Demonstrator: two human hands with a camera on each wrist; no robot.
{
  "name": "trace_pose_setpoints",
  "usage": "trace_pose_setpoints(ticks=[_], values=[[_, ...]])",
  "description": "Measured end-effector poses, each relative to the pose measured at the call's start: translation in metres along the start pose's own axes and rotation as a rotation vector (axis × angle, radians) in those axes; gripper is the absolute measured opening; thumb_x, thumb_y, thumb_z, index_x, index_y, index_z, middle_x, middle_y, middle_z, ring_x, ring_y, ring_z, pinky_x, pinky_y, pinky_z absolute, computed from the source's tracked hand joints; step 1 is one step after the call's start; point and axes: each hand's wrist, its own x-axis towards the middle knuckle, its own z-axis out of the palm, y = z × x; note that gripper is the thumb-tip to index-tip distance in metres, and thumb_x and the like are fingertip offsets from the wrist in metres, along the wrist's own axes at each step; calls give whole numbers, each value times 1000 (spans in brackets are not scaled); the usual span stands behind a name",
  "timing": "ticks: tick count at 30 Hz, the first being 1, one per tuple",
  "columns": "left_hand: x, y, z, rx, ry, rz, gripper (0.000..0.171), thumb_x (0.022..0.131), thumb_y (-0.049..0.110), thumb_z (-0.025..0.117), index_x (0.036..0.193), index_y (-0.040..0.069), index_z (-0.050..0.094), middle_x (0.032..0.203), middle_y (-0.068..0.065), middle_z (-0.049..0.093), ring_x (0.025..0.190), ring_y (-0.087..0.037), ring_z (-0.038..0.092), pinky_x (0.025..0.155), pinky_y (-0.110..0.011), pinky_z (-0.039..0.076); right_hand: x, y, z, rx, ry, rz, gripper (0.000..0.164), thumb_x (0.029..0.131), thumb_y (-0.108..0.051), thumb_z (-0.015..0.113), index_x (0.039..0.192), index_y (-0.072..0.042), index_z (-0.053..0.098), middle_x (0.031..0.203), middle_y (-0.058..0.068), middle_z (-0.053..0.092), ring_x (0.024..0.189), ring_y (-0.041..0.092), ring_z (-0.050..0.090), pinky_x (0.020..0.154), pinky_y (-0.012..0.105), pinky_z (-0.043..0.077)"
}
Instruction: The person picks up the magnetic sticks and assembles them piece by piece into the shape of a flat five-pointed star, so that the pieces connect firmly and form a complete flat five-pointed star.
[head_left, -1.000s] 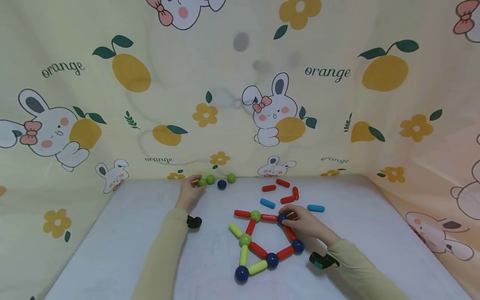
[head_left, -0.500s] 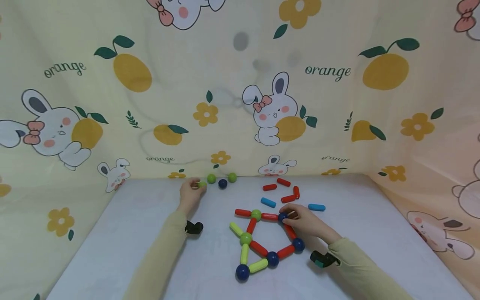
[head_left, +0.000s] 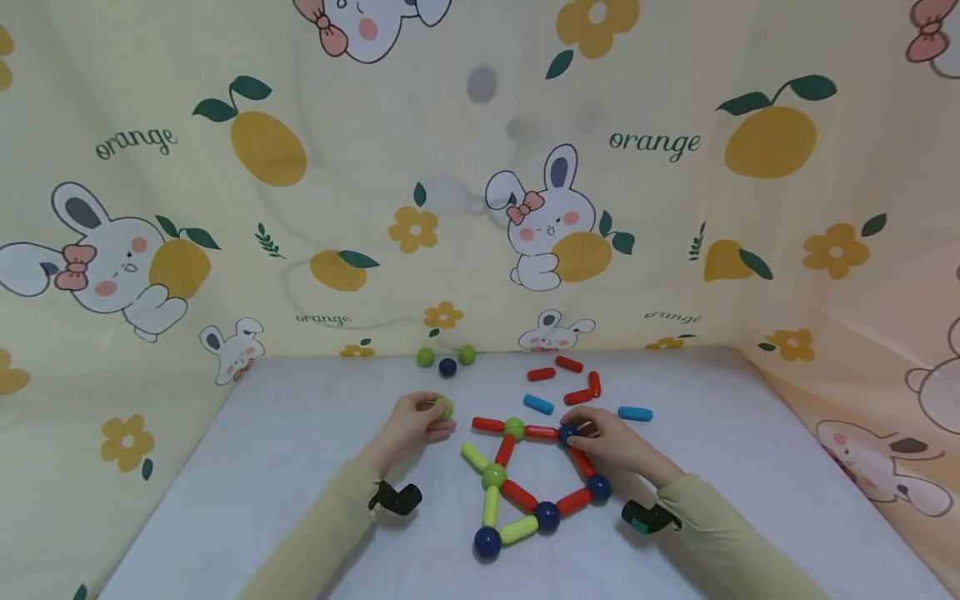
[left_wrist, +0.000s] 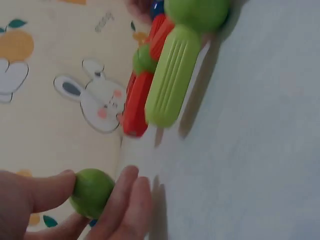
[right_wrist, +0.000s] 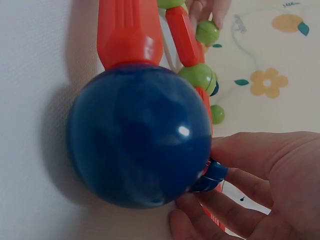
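My left hand [head_left: 417, 423] pinches a green ball [left_wrist: 93, 193] between thumb and fingers, just left of a joined frame of rods and balls. The free end of a red rod [head_left: 488, 425] and a yellow-green rod [left_wrist: 172, 77] point toward that hand. My right hand [head_left: 617, 442] grips a dark blue ball [head_left: 567, 434] at the frame's upper right corner. From this corner red rods run to a green ball [head_left: 513, 428] and down to another dark blue ball [right_wrist: 140, 135], large in the right wrist view. The frame's lower part ends in a dark blue ball [head_left: 487, 542].
Two loose green balls [head_left: 426, 357] and a dark blue ball [head_left: 447, 367] lie at the table's back edge. Several red rods [head_left: 541, 374] and two blue rods [head_left: 538, 404] lie behind the frame. A printed curtain [head_left: 450, 167] stands behind the white table [head_left: 247, 450].
My left hand has picked up a green ball from the back and brought it forward and right, near the frame. My right hand stays on the dark blue ball.
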Motion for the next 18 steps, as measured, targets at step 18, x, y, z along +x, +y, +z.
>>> trace_pose_setpoints(ticks=[18], values=[[-14, -8, 19, 112, -175, -14, 38, 97, 13, 56, 129, -8, 49, 112, -20, 58, 94, -24, 63, 80, -37, 56, -1, 3, 0, 10, -10, -21, 28, 91, -12, 66, 118, -8, 62, 112, 4, 62, 99, 23, 59, 83, 38, 54]])
